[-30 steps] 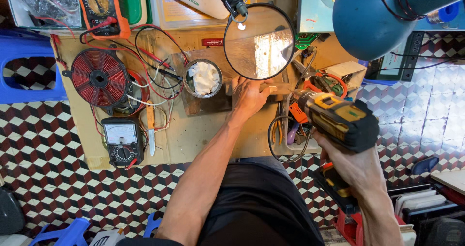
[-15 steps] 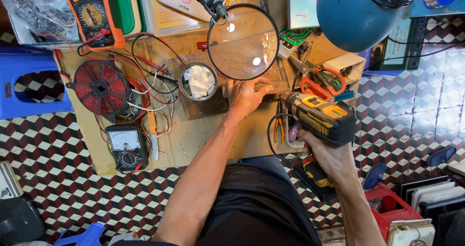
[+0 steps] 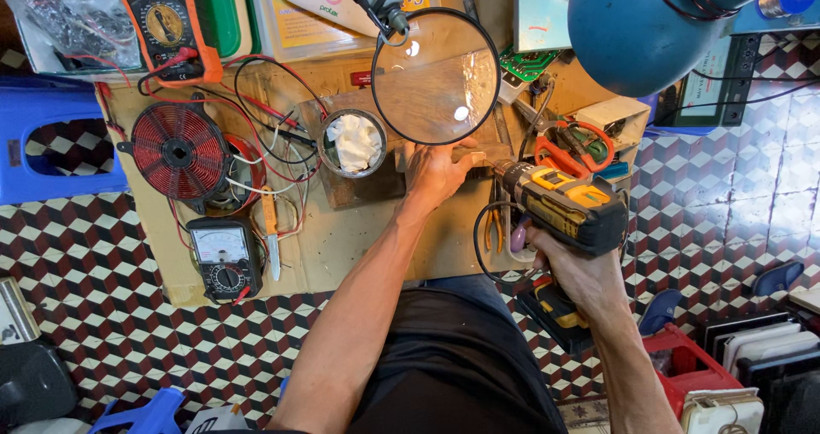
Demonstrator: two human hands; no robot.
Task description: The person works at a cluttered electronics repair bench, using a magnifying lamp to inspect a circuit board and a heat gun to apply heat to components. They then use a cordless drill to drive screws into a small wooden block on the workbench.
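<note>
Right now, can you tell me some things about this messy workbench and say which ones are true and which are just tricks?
1. The right hand grips a yellow and black power drill. True.
2. The left hand is lifting the red copper coil. False: the left hand rests on the bench just below the magnifying glass; the coil lies untouched, far to its left.
3. The round metal tin has something white inside. True.
4. The small black meter sits on top of the blue lamp shade. False: it lies on the cardboard near the bench's front edge, below the coil.
5. The floor has a checkered tile pattern. True.
</note>
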